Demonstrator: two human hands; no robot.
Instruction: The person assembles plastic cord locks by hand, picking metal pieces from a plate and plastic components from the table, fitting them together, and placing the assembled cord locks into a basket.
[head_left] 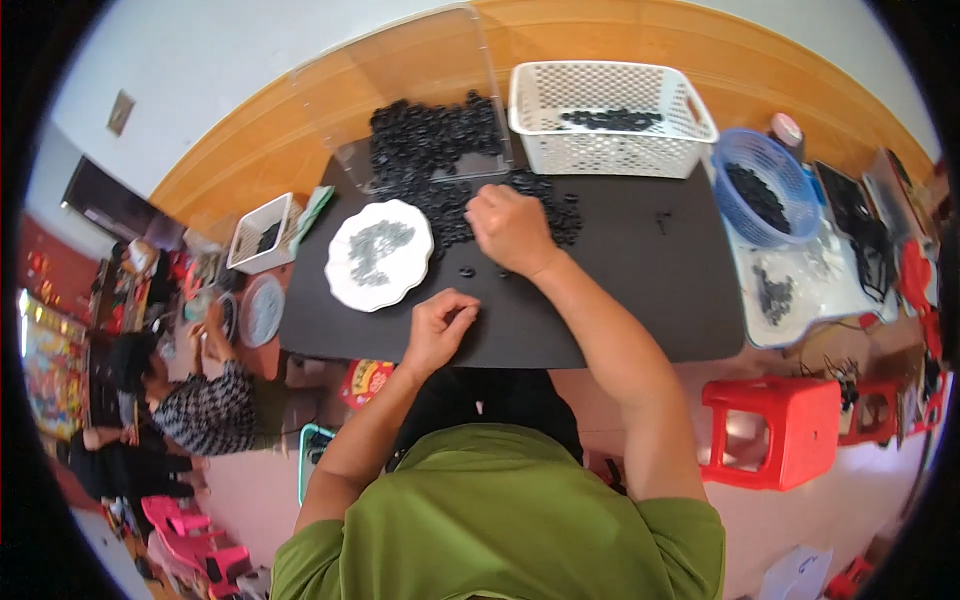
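My right hand [512, 228] reaches over a pile of small black ring-like parts [455, 222] on the dark tabletop [640, 290]. Its fingers are curled together; whatever they pinch is hidden beneath them. Close to the table's front edge, my left hand [440, 330] is closed, thumb against fingers, and I cannot make out what is in it. A white scalloped plate [345, 275] with many small pale, clear pieces [380, 245] lies to its upper left. One loose black part [466, 271] rests between plate and right hand.
Behind the pile, a clear bin [400, 60] lies tipped, spilling black parts. A white perforated basket [620, 155] stands at the back, a blue basket [762, 235] beyond the right edge. Red stools [770, 430] stand lower right. A person [205, 410] works at the left.
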